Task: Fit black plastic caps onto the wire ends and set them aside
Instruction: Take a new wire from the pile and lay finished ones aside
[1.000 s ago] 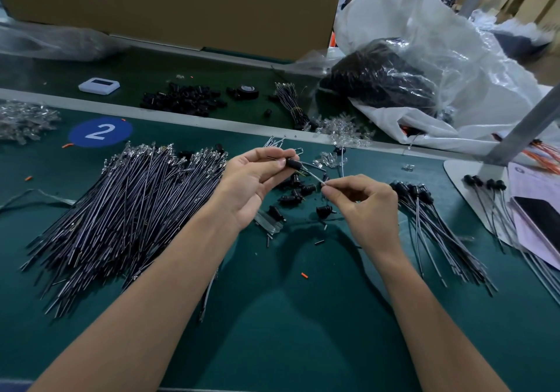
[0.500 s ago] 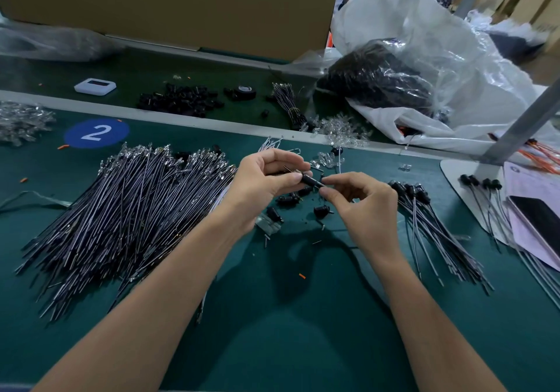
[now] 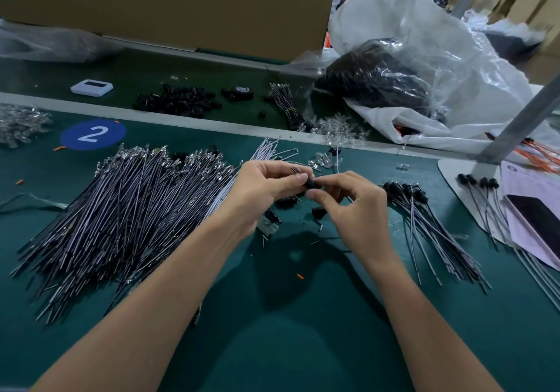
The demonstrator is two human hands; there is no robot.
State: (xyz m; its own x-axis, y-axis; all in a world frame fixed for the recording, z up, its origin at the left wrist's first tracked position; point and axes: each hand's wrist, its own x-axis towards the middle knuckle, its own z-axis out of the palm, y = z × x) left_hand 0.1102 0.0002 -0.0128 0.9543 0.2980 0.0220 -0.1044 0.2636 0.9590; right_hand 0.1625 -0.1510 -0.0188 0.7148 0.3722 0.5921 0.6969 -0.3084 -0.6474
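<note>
Left hand (image 3: 266,185) and right hand (image 3: 354,206) both pinch one black cap (image 3: 310,184) above the worktop (image 3: 272,331), with a wire (image 3: 295,169) poking past my left fingers. Seating step, I judge. Next: press home, lay it on the capped wires (image 3: 424,218).

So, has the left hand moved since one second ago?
Yes: the left hand has shifted slightly right, away from the blue sticker, toward the right hand.

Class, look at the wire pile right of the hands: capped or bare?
Capped: the right pile carries black caps on its far ends.
</note>
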